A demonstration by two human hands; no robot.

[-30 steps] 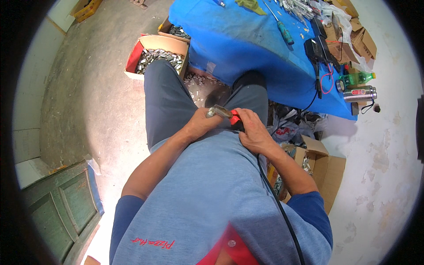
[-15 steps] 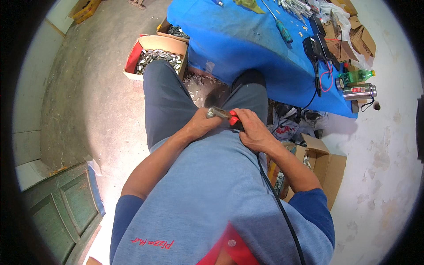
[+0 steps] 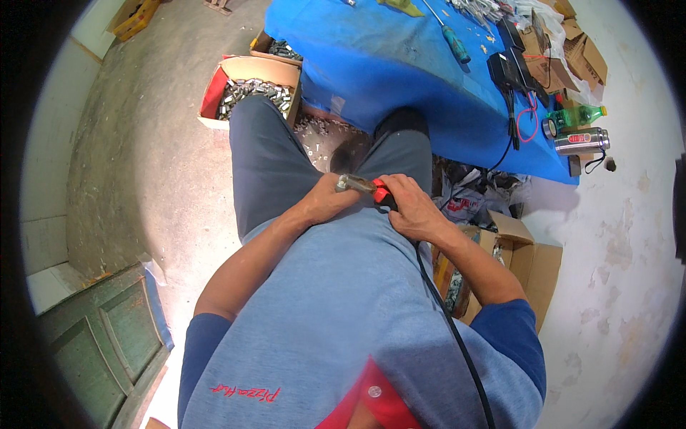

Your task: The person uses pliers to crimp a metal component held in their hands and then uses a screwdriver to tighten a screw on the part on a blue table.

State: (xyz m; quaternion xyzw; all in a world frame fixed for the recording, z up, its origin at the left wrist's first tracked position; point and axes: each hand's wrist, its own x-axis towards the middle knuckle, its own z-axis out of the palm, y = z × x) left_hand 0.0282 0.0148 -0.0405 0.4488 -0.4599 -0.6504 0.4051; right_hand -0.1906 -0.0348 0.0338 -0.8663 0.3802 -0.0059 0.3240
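Observation:
Over my lap, my right hand (image 3: pixel 414 207) is closed round the red and black handles of a pair of pliers (image 3: pixel 383 193). Their grey metal head points left toward my other hand. My left hand (image 3: pixel 323 198) is closed, its fingers pinching a small silvery metal piece (image 3: pixel 343 183) at the tip of the pliers. Where the jaws meet the piece is too small to make out. Most of the left fingers are hidden from above.
Ahead stands a table with a blue cloth (image 3: pixel 357 64), bearing a green-handled screwdriver (image 3: pixel 455 44), black power adapters (image 3: pixel 506 70), a green bottle (image 3: pixel 577 116) and a steel flask (image 3: pixel 582 141). A carton of metal pieces (image 3: pixel 255 99) sits by my left knee. An open cardboard box (image 3: pixel 532 272) is at right.
The hands, pliers and metal piece stay nearly in place, with only a slight shift. The whole view has moved a little.

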